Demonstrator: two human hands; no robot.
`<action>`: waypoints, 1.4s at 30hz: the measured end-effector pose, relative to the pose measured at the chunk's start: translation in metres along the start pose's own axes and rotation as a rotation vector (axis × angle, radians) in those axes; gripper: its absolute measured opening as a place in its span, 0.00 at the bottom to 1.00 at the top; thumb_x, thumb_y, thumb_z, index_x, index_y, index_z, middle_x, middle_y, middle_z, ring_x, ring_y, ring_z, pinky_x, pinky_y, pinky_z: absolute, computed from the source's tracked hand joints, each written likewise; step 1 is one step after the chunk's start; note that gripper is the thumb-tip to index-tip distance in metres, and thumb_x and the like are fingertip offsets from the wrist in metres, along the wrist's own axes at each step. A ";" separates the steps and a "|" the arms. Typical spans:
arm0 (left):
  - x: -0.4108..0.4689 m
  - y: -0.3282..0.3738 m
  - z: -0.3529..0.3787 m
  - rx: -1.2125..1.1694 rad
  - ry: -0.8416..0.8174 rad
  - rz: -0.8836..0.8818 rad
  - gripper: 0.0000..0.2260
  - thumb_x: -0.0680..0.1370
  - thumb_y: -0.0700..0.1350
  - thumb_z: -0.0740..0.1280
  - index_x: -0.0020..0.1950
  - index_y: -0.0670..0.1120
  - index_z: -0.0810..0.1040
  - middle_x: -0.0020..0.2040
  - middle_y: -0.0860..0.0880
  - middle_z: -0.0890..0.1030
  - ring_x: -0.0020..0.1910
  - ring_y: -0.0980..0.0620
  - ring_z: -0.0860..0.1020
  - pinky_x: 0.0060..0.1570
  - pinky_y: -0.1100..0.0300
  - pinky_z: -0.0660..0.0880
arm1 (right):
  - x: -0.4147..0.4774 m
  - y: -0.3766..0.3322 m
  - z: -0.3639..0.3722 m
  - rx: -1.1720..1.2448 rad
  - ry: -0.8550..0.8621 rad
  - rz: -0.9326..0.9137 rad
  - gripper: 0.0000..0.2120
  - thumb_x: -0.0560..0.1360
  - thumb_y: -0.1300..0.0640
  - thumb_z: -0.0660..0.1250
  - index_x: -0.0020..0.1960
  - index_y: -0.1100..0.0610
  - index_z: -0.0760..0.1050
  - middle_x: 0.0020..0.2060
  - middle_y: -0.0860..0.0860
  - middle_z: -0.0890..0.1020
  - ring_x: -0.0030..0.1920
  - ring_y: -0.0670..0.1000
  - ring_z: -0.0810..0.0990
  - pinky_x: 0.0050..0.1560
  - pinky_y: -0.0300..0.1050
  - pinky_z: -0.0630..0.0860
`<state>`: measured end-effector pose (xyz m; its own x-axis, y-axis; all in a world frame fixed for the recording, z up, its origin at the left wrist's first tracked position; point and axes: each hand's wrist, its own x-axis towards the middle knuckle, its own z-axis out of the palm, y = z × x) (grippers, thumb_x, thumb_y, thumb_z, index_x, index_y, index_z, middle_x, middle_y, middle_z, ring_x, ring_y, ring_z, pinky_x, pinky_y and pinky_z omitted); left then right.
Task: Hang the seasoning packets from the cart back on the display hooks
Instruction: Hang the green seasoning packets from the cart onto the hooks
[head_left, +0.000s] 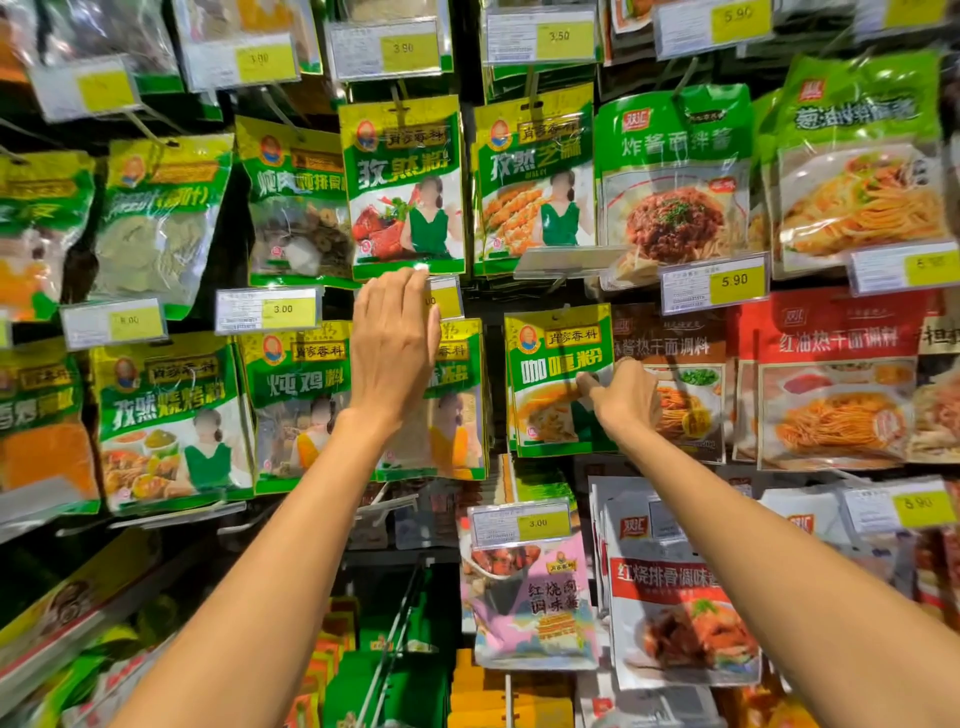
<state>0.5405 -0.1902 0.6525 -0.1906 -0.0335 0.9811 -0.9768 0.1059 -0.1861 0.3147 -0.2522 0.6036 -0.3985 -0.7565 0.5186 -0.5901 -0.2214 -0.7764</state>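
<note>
Green seasoning packets hang in rows on the display hooks. My left hand (397, 338) lies flat with straight fingers over a yellow price tag (444, 297) and the top of a green packet (457, 400) in the middle row; its fingertips reach the bottom edge of the cumin powder packet (402, 182) above. My right hand (623, 397) pinches the right edge of a green curry powder packet (556, 379), which hangs in front of others of the same kind. The hook behind that packet is hidden.
Noodle sauce packets (675, 176) and red packets (831, 379) hang to the right. Price tags (519, 525) jut out on hook ends in every row. Pink and white packets (535, 597) hang below. The green and yellow packets (395, 686) at the bottom lie under a thin metal bar.
</note>
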 end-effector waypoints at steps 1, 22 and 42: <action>0.000 0.000 -0.001 0.000 -0.007 0.000 0.16 0.80 0.44 0.59 0.64 0.36 0.72 0.58 0.38 0.77 0.59 0.40 0.75 0.64 0.48 0.68 | -0.001 0.000 -0.001 -0.023 0.006 -0.014 0.16 0.75 0.50 0.69 0.52 0.62 0.72 0.51 0.60 0.79 0.52 0.62 0.77 0.44 0.50 0.69; -0.183 0.343 -0.074 -1.141 -0.592 -0.325 0.12 0.80 0.43 0.58 0.47 0.38 0.78 0.42 0.41 0.80 0.43 0.43 0.78 0.44 0.51 0.69 | -0.215 0.268 -0.234 0.178 0.091 0.221 0.11 0.80 0.60 0.61 0.42 0.58 0.80 0.34 0.50 0.83 0.34 0.40 0.80 0.40 0.39 0.76; -0.578 0.595 -0.153 -1.217 -2.098 0.391 0.08 0.81 0.37 0.58 0.53 0.38 0.77 0.45 0.42 0.79 0.43 0.45 0.76 0.48 0.48 0.71 | -0.592 0.559 -0.265 -0.243 0.498 1.468 0.22 0.80 0.61 0.59 0.28 0.58 0.62 0.24 0.53 0.65 0.27 0.50 0.62 0.30 0.44 0.56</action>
<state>0.0843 0.0443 -0.0174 -0.8063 -0.2962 -0.5120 -0.5770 0.5843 0.5706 0.0345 0.2348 -0.0428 -0.8578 0.0682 -0.5094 0.4312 0.6350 -0.6410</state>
